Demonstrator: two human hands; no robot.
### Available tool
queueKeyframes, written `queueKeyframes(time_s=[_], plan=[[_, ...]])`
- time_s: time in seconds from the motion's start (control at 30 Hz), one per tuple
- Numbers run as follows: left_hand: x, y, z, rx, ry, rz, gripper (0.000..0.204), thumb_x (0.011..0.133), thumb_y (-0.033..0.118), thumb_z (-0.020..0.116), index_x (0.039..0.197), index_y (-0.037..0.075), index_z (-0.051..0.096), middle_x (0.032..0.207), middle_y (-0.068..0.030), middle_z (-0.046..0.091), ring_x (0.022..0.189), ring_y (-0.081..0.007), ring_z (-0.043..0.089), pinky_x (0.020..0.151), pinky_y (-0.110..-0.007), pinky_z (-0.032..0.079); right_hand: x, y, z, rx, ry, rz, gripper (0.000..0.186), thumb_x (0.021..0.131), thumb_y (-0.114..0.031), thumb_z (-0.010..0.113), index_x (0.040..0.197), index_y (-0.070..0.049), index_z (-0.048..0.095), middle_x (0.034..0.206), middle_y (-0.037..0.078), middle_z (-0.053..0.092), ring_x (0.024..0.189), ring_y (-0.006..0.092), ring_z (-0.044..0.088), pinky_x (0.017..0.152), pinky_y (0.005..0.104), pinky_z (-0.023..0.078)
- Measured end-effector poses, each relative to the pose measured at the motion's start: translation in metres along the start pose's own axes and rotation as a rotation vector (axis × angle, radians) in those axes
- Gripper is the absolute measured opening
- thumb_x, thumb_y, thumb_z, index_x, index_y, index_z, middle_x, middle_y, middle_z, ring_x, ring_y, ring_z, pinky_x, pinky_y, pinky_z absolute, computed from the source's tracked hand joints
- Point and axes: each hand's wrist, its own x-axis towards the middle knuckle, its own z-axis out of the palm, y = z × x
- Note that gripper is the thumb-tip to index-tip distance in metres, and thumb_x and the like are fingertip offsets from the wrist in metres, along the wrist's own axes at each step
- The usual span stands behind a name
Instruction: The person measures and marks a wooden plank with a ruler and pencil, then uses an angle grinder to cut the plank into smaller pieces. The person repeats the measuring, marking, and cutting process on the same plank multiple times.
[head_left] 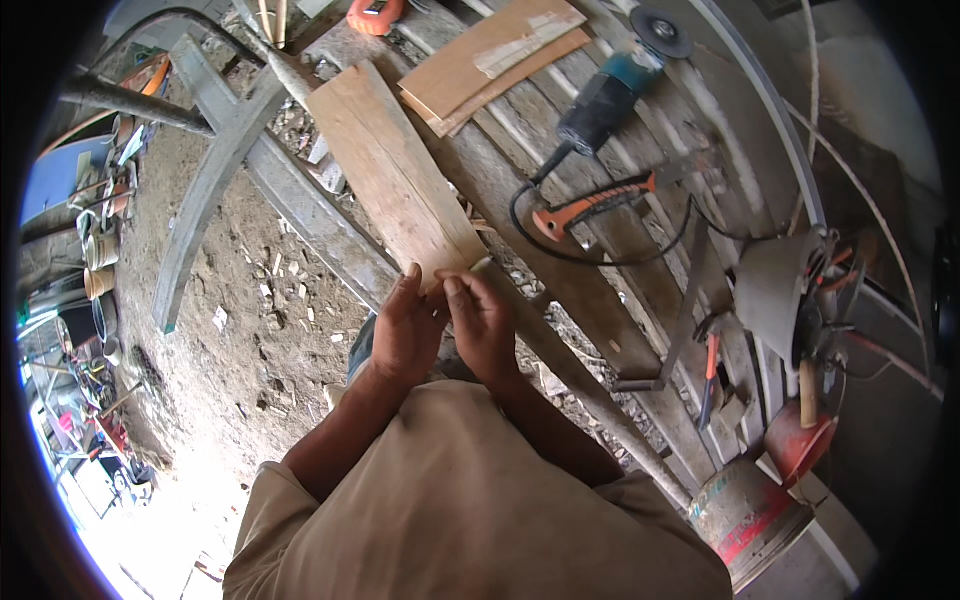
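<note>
A pale wooden board (385,160) lies lengthwise on the slatted bench (560,330), its near end at my fingers. My left hand (405,330) grips that end, thumb upward along its edge. My right hand (480,320) is beside it at the same end, fingers curled onto the board. An angle grinder (600,105) with a cord lies to the right of the board. An orange-handled saw (590,210) lies below the grinder. Two thin wooden pieces (480,65) are stacked beyond, near an orange tape measure (372,15).
Grey beams (200,220) cross at the left over debris-strewn ground (270,370). On the right stand a metal container of tools (770,290), a red-handled hammer (712,365), a red container (790,440) and a paint bucket (745,520). A pale bar (755,90) curves along the right.
</note>
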Motion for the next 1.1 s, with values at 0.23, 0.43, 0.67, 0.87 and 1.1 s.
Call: queueKeyframes(time_s=[0.23, 0.43, 0.67, 0.87, 1.1], plan=[[-0.012, -0.001, 0.003, 0.313, 0.023, 0.107, 0.039, 0.107, 0.029, 0.050, 0.134, 0.002, 0.055, 0.127, -0.0134, 0.067, 0.118, -0.0243, 0.063, 0.103, -0.043, 0.049, 0.006, -0.010, -0.014, 0.184, 0.046, 0.101, 0.019, 0.104, -0.007, 0.052, 0.116, 0.000, 0.066, 0.093, 0.009, 0.071, 0.083, 0.0130, 0.069, 0.072, 0.0280, 0.054], [-0.021, 0.009, 0.012, 0.806, 0.055, 0.000, 0.042, 0.100, 0.027, 0.065, 0.129, -0.002, 0.054, 0.110, -0.0112, 0.069, 0.096, -0.0190, 0.070, 0.080, -0.034, 0.058, 0.015, -0.037, -0.047, -0.689, -0.141, -0.380, 0.025, 0.092, 0.001, 0.058, 0.115, -0.002, 0.067, 0.093, 0.014, 0.071, 0.091, 0.0286, 0.070, 0.080, 0.0394, 0.055], [-0.082, 0.025, 0.023, 0.845, 0.034, 0.144, 0.036, 0.092, 0.006, 0.076, 0.121, -0.003, 0.058, 0.106, -0.0135, 0.072, 0.090, -0.0164, 0.071, 0.079, -0.031, 0.060, -0.020, -0.077, -0.080, -0.965, -0.422, -0.612, 0.019, 0.080, -0.006, 0.075, 0.099, -0.006, 0.072, 0.085, 0.008, 0.070, 0.078, 0.0306, 0.065, 0.071, 0.0406, 0.054], [-0.096, 0.024, 0.041, 0.742, -0.181, 0.618, 0.033, 0.091, 0.000, 0.075, 0.121, 0.000, 0.061, 0.111, -0.0144, 0.073, 0.098, -0.0173, 0.071, 0.084, -0.031, 0.060, -0.057, -0.113, -0.060, -0.640, -0.385, -0.400, 0.018, 0.089, -0.012, 0.075, 0.101, -0.001, 0.067, 0.083, 0.014, 0.069, 0.071, 0.0316, 0.067, 0.062, 0.0400, 0.053], [-0.077, 0.054, 0.062, 0.894, -0.378, 0.823, 0.029, 0.094, 0.014, 0.074, 0.117, -0.003, 0.065, 0.111, -0.0167, 0.073, 0.094, -0.0202, 0.072, 0.080, -0.031, 0.060, -0.058, -0.129, -0.059, -0.242, -0.453, -0.061, 0.017, 0.094, -0.014, 0.072, 0.100, 0.001, 0.066, 0.073, 0.008, 0.066, 0.062, 0.0113, 0.061, 0.054, 0.0328, 0.047]])
